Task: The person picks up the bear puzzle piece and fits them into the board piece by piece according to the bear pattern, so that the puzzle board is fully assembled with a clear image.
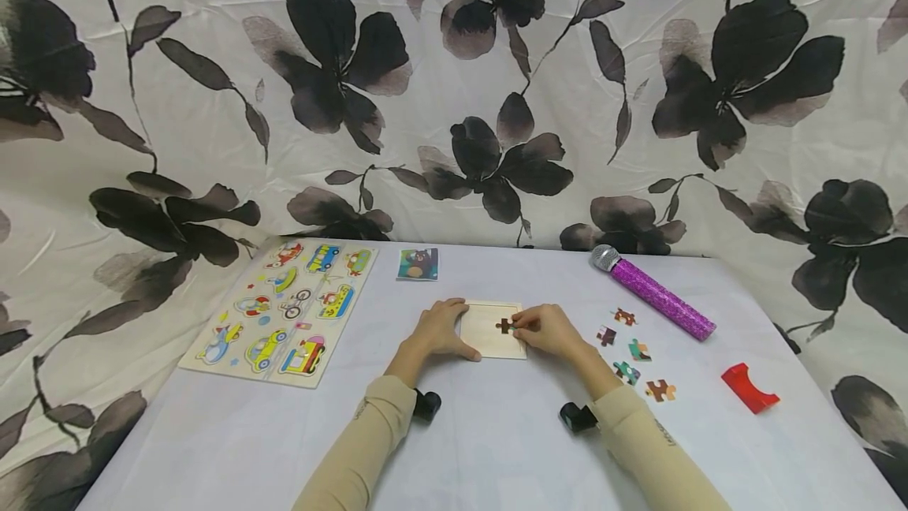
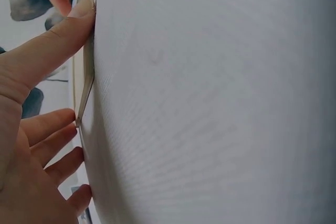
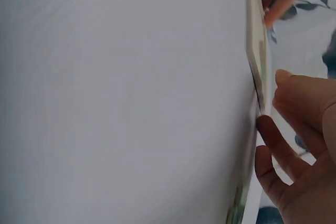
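Note:
A shallow wooden puzzle tray lies on the table, its raised rim showing along the edges. My left hand holds its left side, fingers at the far left corner and thumb at the near edge. In the left wrist view, that thumb lies along the tray's rim. Inside the tray, toward its right side, is a dark brown jigsaw piece. My right hand pinches at the piece's right end with thumb and forefinger. The right wrist view shows these fingertips close over the tray's corner; the piece is hidden there.
Several loose jigsaw pieces lie to the right. Beyond them are a purple glitter microphone and a red curved object. A vehicle picture board lies left, and a small bear picture card at the back.

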`<state>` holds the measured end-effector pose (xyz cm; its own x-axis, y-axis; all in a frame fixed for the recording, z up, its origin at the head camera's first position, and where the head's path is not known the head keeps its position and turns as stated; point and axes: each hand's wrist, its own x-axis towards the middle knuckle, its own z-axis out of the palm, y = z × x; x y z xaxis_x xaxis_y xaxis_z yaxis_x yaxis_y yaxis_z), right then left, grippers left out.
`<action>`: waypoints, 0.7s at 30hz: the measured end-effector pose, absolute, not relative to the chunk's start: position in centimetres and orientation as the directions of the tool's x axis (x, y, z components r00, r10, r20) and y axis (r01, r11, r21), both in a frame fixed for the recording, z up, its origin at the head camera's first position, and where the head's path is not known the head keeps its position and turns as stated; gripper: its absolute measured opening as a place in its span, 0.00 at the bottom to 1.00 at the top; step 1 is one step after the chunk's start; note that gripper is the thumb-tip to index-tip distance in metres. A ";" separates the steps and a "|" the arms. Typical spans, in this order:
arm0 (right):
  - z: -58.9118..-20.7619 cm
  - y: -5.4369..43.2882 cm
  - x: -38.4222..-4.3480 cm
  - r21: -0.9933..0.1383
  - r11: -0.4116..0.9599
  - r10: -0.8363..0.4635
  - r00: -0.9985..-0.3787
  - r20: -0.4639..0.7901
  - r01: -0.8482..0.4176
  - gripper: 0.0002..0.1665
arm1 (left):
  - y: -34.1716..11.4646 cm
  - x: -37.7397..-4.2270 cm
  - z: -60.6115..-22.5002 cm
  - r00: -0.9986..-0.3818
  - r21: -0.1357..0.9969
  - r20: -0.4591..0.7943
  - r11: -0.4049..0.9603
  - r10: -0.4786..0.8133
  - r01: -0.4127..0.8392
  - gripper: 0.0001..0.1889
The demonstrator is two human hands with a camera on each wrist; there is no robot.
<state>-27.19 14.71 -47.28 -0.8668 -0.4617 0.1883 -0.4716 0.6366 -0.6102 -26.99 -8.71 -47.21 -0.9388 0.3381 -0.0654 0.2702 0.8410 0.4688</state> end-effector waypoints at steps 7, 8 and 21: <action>-46.5 19.6 -26.8 -0.695 0.633 -0.350 -0.927 0.137 -0.342 0.16 | -8.7 -26.9 -47.1 -0.939 0.480 -0.051 0.833 0.340 0.275 0.51; -46.4 20.5 -26.7 -0.691 0.653 -0.318 -0.940 0.121 -0.310 0.17 | -8.7 -26.9 -47.1 -0.940 0.482 -0.050 0.832 0.338 0.274 0.51; -46.2 28.0 -25.5 -0.596 0.786 -0.187 -0.982 0.019 -0.161 0.28 | -8.7 -26.9 -47.3 -0.941 0.484 -0.046 0.831 0.336 0.273 0.51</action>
